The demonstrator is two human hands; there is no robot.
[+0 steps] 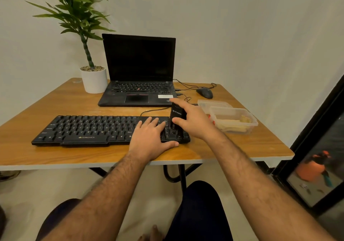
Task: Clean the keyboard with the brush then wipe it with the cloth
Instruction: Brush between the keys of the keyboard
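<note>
Keyboard, black plastic, full-size point(104, 129): it lies flat near the front edge of the wooden table point(242, 147). Behind it, from the left, I see a white plant pot point(94, 80) and an open black laptop point(138, 73). My left hand point(151, 136) rests open, palm down, on the keyboard's right section. Just beside it, my right hand point(193, 120) grips a black upright brush point(176, 117), its lower end touching the number-pad keys. Farther right stand two clear plastic containers point(234, 119).

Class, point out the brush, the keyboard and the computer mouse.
brush point(177, 113): head view, its black handle.
keyboard point(89, 129): head view, middle letter keys.
computer mouse point(204, 92): head view, its top shell.
</note>
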